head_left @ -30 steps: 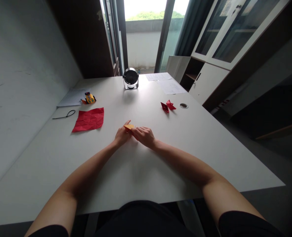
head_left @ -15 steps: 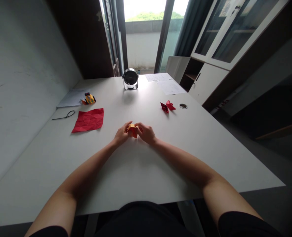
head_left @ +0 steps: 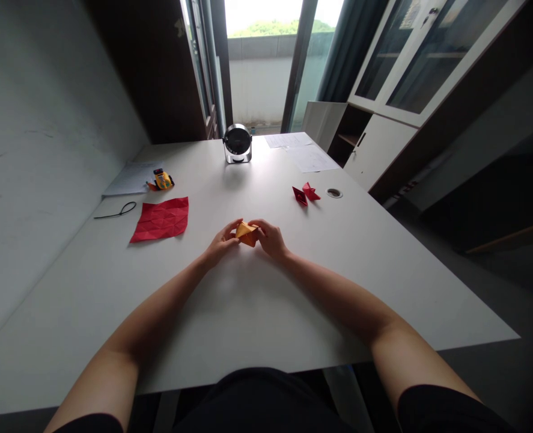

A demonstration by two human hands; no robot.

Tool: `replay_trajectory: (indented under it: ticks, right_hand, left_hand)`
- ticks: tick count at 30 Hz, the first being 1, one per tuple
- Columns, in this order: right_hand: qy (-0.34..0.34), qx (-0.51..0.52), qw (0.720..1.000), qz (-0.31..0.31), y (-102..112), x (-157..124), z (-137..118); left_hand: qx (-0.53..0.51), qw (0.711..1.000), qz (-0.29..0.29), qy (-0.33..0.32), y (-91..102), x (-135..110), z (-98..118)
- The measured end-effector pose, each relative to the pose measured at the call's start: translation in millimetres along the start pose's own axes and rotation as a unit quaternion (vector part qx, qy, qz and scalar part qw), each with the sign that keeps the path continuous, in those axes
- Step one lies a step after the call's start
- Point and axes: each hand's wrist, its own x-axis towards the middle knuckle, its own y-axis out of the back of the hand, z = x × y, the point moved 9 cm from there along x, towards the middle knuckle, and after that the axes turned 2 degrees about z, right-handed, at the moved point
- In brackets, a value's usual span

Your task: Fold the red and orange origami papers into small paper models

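A small folded piece of orange paper sits between my two hands near the middle of the white table. My left hand pinches its left side with thumb and fingers. On the other side my right hand grips it with curled fingers. Both hands rest low on the tabletop, and their fingers hide part of the paper.
A creased red paper sheet lies to the left, beside a black cable tie and a yellow toy on papers. Two red folded pieces lie to the right near a cable hole. A small fan stands at the back.
The orange paper has been lifted and spread wider between the hands. Both hands have shifted slightly away from me and apart.
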Motion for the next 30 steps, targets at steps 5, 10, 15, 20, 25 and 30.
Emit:
replay_trajectory:
  ticks: [5, 10, 15, 20, 25, 30]
  right_hand:
    - [-0.013, 0.022, 1.000, -0.003, -1.2, 0.2, 2.8]
    - [-0.025, 0.102, 0.994, -0.036, -8.2, 0.3, 2.1]
    - [-0.026, 0.134, 0.987, -0.080, -14.0, -1.9, -5.1]
    - [-0.024, 0.088, 0.994, -0.064, -12.3, -1.9, -1.7]
    - [-0.019, 0.070, 0.993, -0.096, -18.2, -3.8, -1.3]
    - [-0.025, 0.078, 0.991, -0.105, -20.8, -5.1, -2.7]
  left_hand:
    - [-0.040, 0.998, 0.036, 0.015, 5.4, 0.2, -0.9]
    - [-0.093, 0.993, 0.056, 0.036, 12.0, 1.5, -5.2]
    - [-0.076, 0.995, 0.060, 0.033, 15.3, 1.0, -2.1]
    - [-0.070, 0.996, 0.057, 0.026, 12.7, -0.1, 0.1]
    - [-0.040, 0.997, 0.057, 0.022, 9.5, -1.5, 0.8]
    - [-0.036, 0.997, 0.062, 0.021, 11.4, -1.9, -2.3]
